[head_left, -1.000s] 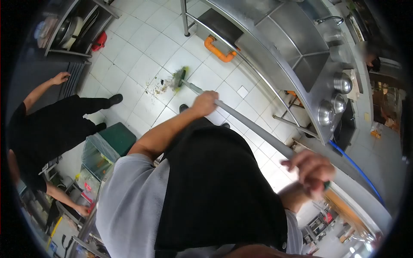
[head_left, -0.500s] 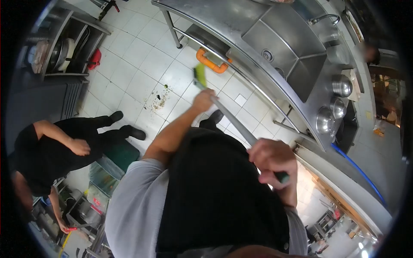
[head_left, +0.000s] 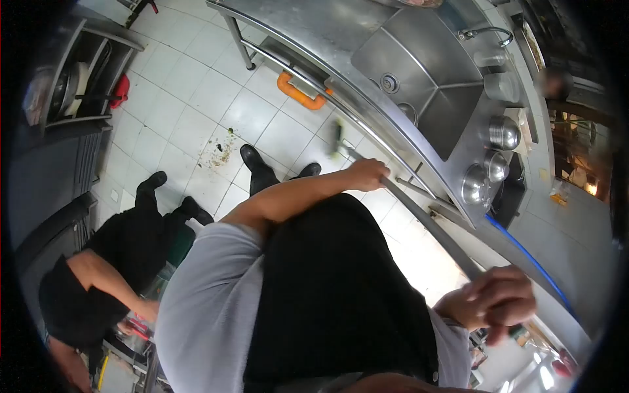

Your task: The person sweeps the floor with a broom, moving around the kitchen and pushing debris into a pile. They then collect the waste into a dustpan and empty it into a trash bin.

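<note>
A broom with a long grey handle [head_left: 426, 219] slants across the front of my body. Its green-and-white bristle head [head_left: 337, 139], blurred by motion, is near the floor beside the sink counter. My left hand [head_left: 368, 174] is wrapped round the lower part of the handle. Farther up, at the handle's top end, my right hand [head_left: 495, 304] is closed on it, its fingers slightly blurred. A patch of scattered food scraps [head_left: 219, 152] lies on the white tiles, left of my boots [head_left: 259, 167].
A steel sink counter [head_left: 308, 39] with a lower rail runs along the right, an orange pipe [head_left: 301, 92] under it. Metal bowls [head_left: 504, 133] stand on it. Another person [head_left: 108, 262] in black is at left, near a shelf rack [head_left: 82, 78].
The broom head has swung right, away from the scraps, and both my hands have moved right with the handle. My boots show more. The other person's arm has lowered toward the shelf items.
</note>
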{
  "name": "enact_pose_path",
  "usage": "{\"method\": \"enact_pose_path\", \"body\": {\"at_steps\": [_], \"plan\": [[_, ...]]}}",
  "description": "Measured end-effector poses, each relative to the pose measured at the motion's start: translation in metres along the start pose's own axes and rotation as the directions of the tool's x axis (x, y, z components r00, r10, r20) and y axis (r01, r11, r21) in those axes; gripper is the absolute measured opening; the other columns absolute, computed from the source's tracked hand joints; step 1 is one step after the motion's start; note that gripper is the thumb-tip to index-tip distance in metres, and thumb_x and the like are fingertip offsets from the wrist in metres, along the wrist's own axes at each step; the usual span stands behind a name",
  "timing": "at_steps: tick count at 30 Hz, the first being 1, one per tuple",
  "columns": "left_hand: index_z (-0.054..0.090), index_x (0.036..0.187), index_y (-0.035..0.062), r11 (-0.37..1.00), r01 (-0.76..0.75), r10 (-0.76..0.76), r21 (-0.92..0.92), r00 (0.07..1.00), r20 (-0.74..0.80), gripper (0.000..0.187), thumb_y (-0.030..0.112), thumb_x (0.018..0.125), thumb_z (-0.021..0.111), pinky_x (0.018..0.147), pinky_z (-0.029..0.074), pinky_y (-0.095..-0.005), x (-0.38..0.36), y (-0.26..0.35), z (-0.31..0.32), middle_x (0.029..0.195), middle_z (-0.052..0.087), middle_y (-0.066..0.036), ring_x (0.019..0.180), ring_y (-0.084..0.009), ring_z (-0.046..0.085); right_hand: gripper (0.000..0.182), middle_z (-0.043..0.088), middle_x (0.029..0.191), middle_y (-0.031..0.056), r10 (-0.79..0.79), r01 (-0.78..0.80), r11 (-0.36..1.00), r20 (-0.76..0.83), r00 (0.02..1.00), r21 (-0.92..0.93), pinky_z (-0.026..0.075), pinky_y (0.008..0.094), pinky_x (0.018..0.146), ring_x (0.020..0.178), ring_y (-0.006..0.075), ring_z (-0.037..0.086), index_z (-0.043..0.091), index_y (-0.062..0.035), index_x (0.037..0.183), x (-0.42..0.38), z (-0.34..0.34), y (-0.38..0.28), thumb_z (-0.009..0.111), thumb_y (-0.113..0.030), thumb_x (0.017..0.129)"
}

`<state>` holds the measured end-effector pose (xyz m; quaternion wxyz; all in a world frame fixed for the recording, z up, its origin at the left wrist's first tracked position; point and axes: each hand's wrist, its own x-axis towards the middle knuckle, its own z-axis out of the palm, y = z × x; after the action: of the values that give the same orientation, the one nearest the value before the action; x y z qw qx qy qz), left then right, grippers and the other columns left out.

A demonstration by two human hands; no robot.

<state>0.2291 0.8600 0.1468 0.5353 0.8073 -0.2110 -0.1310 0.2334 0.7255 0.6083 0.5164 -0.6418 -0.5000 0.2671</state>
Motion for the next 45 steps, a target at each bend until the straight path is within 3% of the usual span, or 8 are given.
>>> {"method": "enact_pose_path", "body": {"at_steps": [5, 7, 12, 20, 25, 36, 41, 45], "plan": [[0.067, 0.09, 0.0131, 0.996, 0.093, -0.089, 0.017, 0.981, -0.17, 0.022, 0.034, 0.094, 0.073, 0.086, 0.055, -0.049, 0.031, -0.103, 0.038, 0.097, 0.068, -0.007, 0.099, -0.0338, 0.068, 0.044, 0.053, 0.065, 0.0039, 0.276, -0.266, 0.95, 0.042, 0.96, -0.164, 0.047, 0.0411, 0.055, 0.059, 0.0255, 0.059, 0.057, -0.0094, 0.063, 0.089, 0.078, 0.093, 0.086, -0.029, 0.089], [0.069, 0.103, 0.0136, 0.983, 0.177, -0.184, -0.056, 0.973, -0.141, 0.024, 0.038, 0.099, 0.068, 0.1, 0.056, -0.0476, 0.006, -0.134, 0.02, 0.114, 0.069, -0.007, 0.121, -0.0337, 0.066, 0.045, 0.053, 0.064, 0.0046, 0.214, -0.208, 0.972, 0.05, 0.976, -0.106, 0.048, 0.0412, 0.056, 0.06, 0.0274, 0.06, 0.057, -0.0081, 0.063, 0.101, 0.09, 0.101, 0.086, -0.03, 0.089], [0.069, 0.097, 0.0097, 0.974, 0.227, -0.219, -0.023, 0.901, -0.373, 0.025, 0.031, 0.092, 0.081, 0.096, 0.055, -0.0458, -0.103, -0.123, -0.062, 0.109, 0.069, -0.012, 0.113, -0.0349, 0.065, 0.053, 0.055, 0.064, 0.0073, 0.055, -0.037, 0.973, -0.072, 0.996, 0.228, 0.052, 0.0416, 0.058, 0.065, 0.0286, 0.064, 0.058, -0.0039, 0.065, 0.107, 0.075, 0.1, 0.083, -0.042, 0.092], [0.071, 0.092, 0.0061, 0.934, 0.354, -0.292, -0.047, 0.683, -0.67, 0.024, 0.029, 0.094, 0.079, 0.089, 0.055, -0.0489, -0.159, -0.104, -0.14, 0.101, 0.069, -0.018, 0.1, -0.0408, 0.067, 0.064, 0.062, 0.064, 0.0084, -0.1, 0.183, 0.957, -0.337, 0.936, 0.225, 0.061, 0.0466, 0.065, 0.068, 0.0311, 0.07, 0.064, -0.004, 0.065, 0.122, 0.084, 0.105, 0.071, -0.057, 0.1], [0.071, 0.087, 0.0048, 0.955, 0.294, -0.243, -0.038, 0.701, -0.671, 0.028, 0.031, 0.094, 0.079, 0.084, 0.055, -0.0512, -0.117, -0.059, -0.115, 0.098, 0.069, -0.02, 0.096, -0.0421, 0.068, 0.058, 0.066, 0.072, 0.0073, -0.361, 0.303, 0.925, 0.277, 0.891, 0.23, 0.064, 0.0414, 0.064, 0.073, 0.029, 0.073, 0.064, -0.0047, 0.076, 0.126, 0.012, 0.05, 0.072, -0.057, 0.1], [0.069, 0.083, 0.0059, 0.916, 0.4, -0.249, 0.024, 0.616, -0.747, 0.03, 0.033, 0.094, 0.076, 0.083, 0.056, -0.0517, -0.138, -0.06, -0.088, 0.093, 0.07, -0.019, 0.092, -0.0431, 0.069, 0.06, 0.065, 0.067, 0.0096, -0.191, 0.243, 0.941, -0.221, 0.956, 0.237, 0.059, 0.043, 0.058, 0.07, 0.031, 0.071, 0.059, -0.006, 0.07, 0.05, 0.035, 0.067, 0.068, -0.055, 0.103], [0.075, 0.093, 0.0106, 0.933, 0.361, -0.342, 0.01, 0.892, -0.295, 0.022, 0.028, 0.081, 0.081, 0.084, 0.057, -0.0525, -0.126, -0.015, -0.022, 0.097, 0.073, -0.019, 0.097, -0.0418, 0.071, 0.047, 0.07, 0.079, 0.0137, -0.437, 0.236, 0.883, 0.531, 0.725, 0.405, 0.064, 0.0459, 0.066, 0.078, 0.0346, 0.075, 0.066, -0.0032, 0.077, 0.059, -0.03, 0.022, 0.088, -0.043, 0.09], [0.076, 0.098, 0.0095, 0.877, 0.477, -0.458, 0.056, 0.865, -0.204, 0.024, 0.027, 0.082, 0.079, 0.088, 0.057, -0.0512, -0.186, -0.045, -0.016, 0.103, 0.074, -0.018, 0.102, -0.0408, 0.071, 0.041, 0.071, 0.086, 0.011, -0.409, 0.147, 0.89, 0.611, 0.678, 0.431, 0.065, 0.0442, 0.075, 0.09, 0.0358, 0.077, 0.066, -0.0037, 0.077, 0.088, 0.025, 0.056, 0.096, -0.032, 0.08]]}}
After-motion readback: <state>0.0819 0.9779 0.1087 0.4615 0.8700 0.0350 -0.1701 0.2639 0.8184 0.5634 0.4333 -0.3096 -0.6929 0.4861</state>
